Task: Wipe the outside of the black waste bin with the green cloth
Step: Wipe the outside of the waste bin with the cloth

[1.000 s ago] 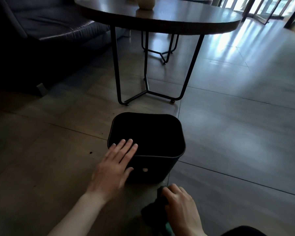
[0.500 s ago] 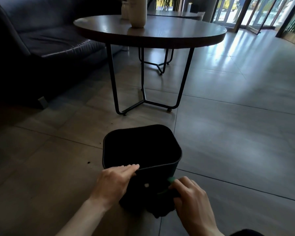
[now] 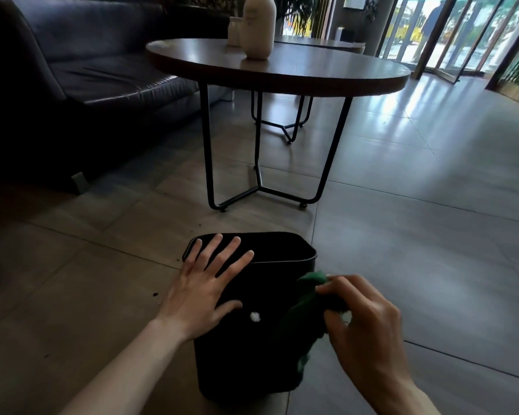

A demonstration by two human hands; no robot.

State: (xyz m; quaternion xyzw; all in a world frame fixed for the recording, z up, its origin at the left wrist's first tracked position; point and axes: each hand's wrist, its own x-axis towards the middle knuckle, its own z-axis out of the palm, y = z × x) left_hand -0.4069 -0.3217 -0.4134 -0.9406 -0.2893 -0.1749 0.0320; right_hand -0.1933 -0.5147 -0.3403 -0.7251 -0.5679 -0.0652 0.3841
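Observation:
The black waste bin (image 3: 246, 348) stands on the tiled floor at the bottom centre, its open top facing up and its near wall towards me. A small white spot (image 3: 255, 316) shows on that wall. My left hand (image 3: 206, 290) lies flat with fingers spread over the bin's near-left rim and wall. My right hand (image 3: 363, 327) grips the bunched green cloth (image 3: 306, 307) and presses it against the bin's right side, just below the rim. The lower part of the cloth hangs dark against the bin.
A round dark table (image 3: 276, 67) on thin black metal legs stands just beyond the bin, with a pale vase (image 3: 258, 28) on top. A dark leather sofa (image 3: 81, 76) fills the left. Small dark crumbs (image 3: 155, 294) lie on the floor left of the bin. Glass doors are at far right.
The view has tilted up and the bin now shows more of its near wall. My left hand went from gripping the rim to lying flat. The right hand raised the cloth along the bin's right side.

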